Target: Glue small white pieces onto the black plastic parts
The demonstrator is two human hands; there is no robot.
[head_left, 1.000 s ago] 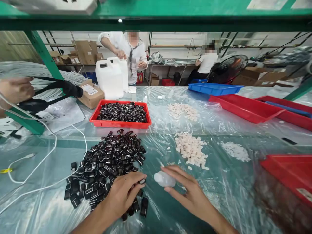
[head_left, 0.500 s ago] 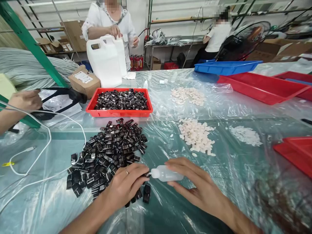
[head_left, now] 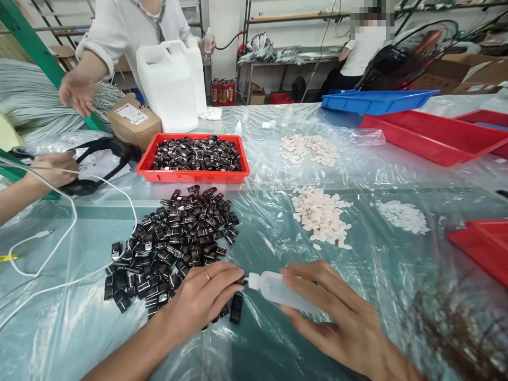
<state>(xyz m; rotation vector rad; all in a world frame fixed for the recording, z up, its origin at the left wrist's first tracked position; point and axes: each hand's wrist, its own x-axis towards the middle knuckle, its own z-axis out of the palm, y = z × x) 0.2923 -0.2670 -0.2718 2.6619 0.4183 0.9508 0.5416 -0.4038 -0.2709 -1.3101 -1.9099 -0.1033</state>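
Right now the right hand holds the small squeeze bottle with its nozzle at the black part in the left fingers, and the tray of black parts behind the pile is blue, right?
Not quite. The tray of black parts behind the pile is red; the blue tray sits further back, to the right. The rest holds: in the head view the right hand holds the squeeze bottle, nozzle at the black part in the left hand.

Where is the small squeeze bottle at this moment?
In the head view, the small squeeze bottle lies low at the centre, held in the right hand, its nozzle pointing at the left hand beside the heap of black parts.
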